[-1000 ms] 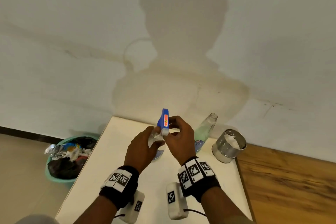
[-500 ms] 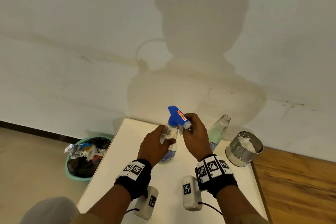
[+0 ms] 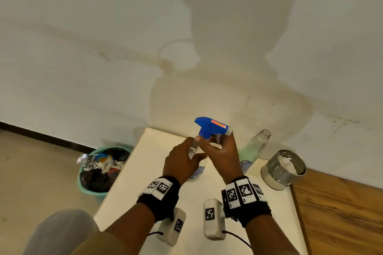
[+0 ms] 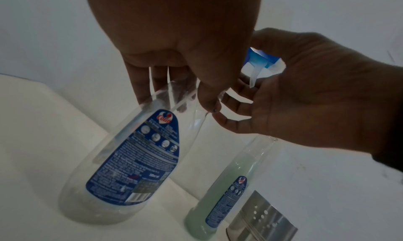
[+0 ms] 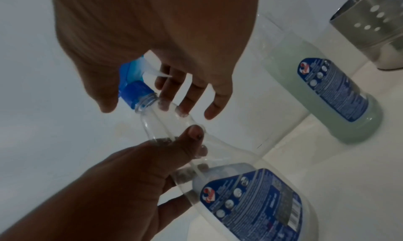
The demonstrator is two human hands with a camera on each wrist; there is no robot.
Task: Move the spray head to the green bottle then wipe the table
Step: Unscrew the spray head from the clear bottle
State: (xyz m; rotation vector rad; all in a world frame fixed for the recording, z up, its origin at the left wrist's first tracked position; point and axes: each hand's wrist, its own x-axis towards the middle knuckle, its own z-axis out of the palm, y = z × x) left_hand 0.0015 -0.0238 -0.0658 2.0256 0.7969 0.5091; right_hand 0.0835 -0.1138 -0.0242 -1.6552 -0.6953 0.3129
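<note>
My left hand (image 3: 186,155) grips the neck of a clear, nearly empty spray bottle (image 4: 139,158) standing on the white table (image 3: 149,155). My right hand (image 3: 215,143) holds the blue spray head (image 3: 211,126) by its collar and trigger, nozzle pointing right. In the right wrist view the blue spray head's collar (image 5: 135,87) sits raised, and the bottle's neck thread (image 5: 149,98) shows below it. The green bottle (image 3: 253,149), open-necked and part full of pale green liquid, stands just right of my right hand, also seen as the green bottle (image 5: 327,89).
A perforated steel holder (image 3: 284,168) with something white inside stands at the table's right edge, next to the green bottle. A green bin (image 3: 99,170) full of rubbish sits on the floor left of the table. A wall rises close behind.
My right hand has turned the spray head on the clear bottle, so its nozzle swung from facing me round to the right. My left hand kept its grip on the neck.
</note>
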